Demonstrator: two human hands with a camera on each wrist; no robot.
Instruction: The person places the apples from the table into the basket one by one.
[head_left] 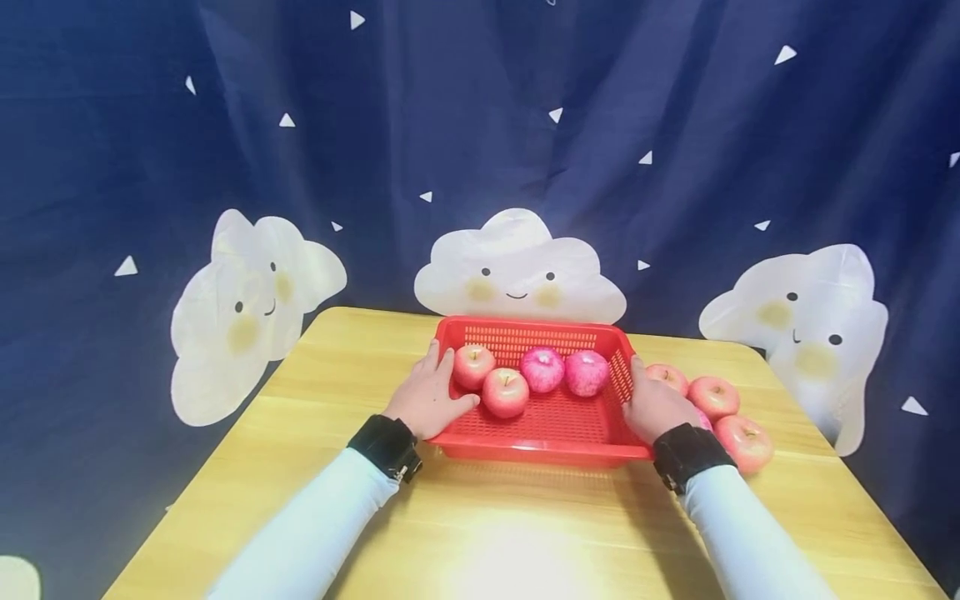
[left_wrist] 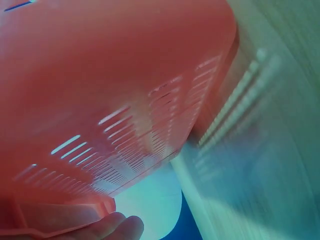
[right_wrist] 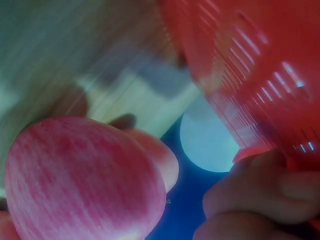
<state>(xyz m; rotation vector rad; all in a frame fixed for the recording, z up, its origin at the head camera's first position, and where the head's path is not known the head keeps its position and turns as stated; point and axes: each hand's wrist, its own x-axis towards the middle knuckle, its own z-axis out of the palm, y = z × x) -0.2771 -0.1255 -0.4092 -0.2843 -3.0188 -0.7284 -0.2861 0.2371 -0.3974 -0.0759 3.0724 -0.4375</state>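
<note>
A red plastic basket (head_left: 540, 450) with slotted walls sits on the table between both hands. Inside it lie two pale red apples (head_left: 506, 393) and two deeper pink apples (head_left: 542, 370). My left hand (head_left: 426, 400) grips the basket's left rim, thumb over the inner side; in the left wrist view its fingertips (left_wrist: 129, 227) show just under the rim. On the opposite side, my right hand (head_left: 660, 407) holds the right rim, with bent fingers (right_wrist: 245, 192) against the rim in the right wrist view. A streaked pink apple (right_wrist: 90, 175) is close beside that hand.
Several loose apples (head_left: 744, 444) lie on the table to the right of the basket, partly hidden by my right hand. The wooden table (head_left: 300, 467) ends at a dark blue curtain (head_left: 487, 108) printed with white clouds and triangles.
</note>
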